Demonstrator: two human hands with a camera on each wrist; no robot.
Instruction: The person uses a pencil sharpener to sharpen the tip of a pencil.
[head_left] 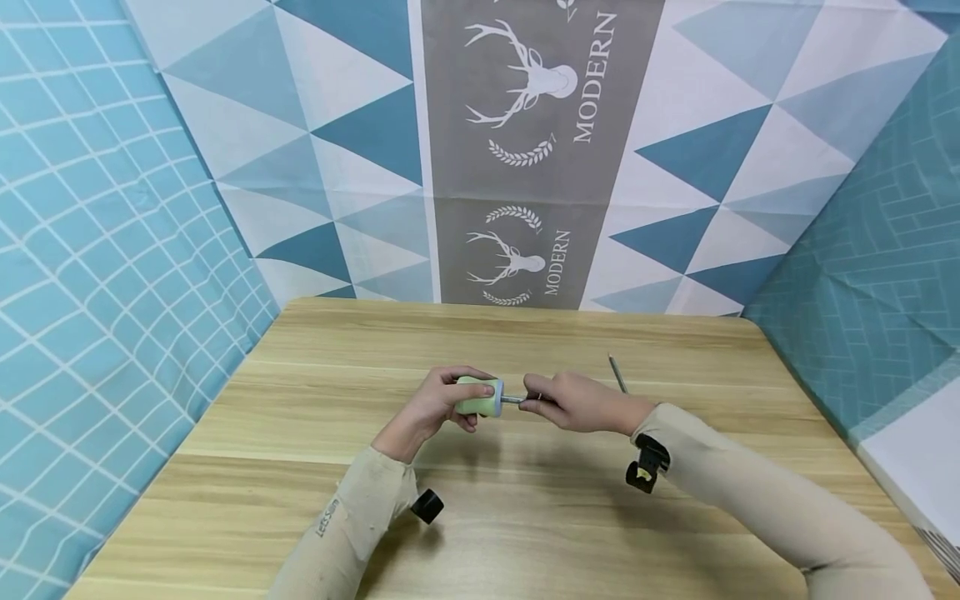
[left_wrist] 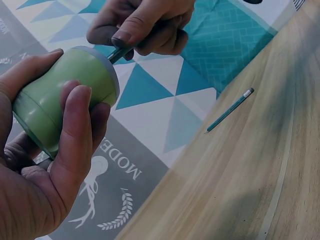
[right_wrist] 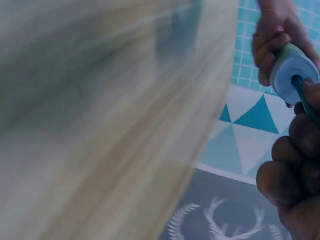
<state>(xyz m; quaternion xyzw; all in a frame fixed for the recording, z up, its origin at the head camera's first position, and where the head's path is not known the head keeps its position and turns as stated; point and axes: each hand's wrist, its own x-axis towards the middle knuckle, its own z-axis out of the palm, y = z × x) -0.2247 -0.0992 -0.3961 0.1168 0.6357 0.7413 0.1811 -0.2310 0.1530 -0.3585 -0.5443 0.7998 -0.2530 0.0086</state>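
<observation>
The left wrist view shows the left hand (left_wrist: 50, 185) with its fingers curled round a green container (left_wrist: 82, 70), gripping its sides. The thumb and fingertips of the right hand (left_wrist: 150, 25) pinch a thin dark rod (left_wrist: 118, 53), which meets the container's right end. In the right wrist view that end is a pale blue face (right_wrist: 285, 79), the rod at a dark hole in its middle. The container is held above the middle of the wooden table (head_left: 562, 533), left of the right hand. A green pencil (left_wrist: 230, 111) lies on the table at the far right, partly hidden by the right wrist in the head view. Beyond the table's far edge hangs a patterned cloth (head_left: 525, 183) with deer heads and triangles.
</observation>
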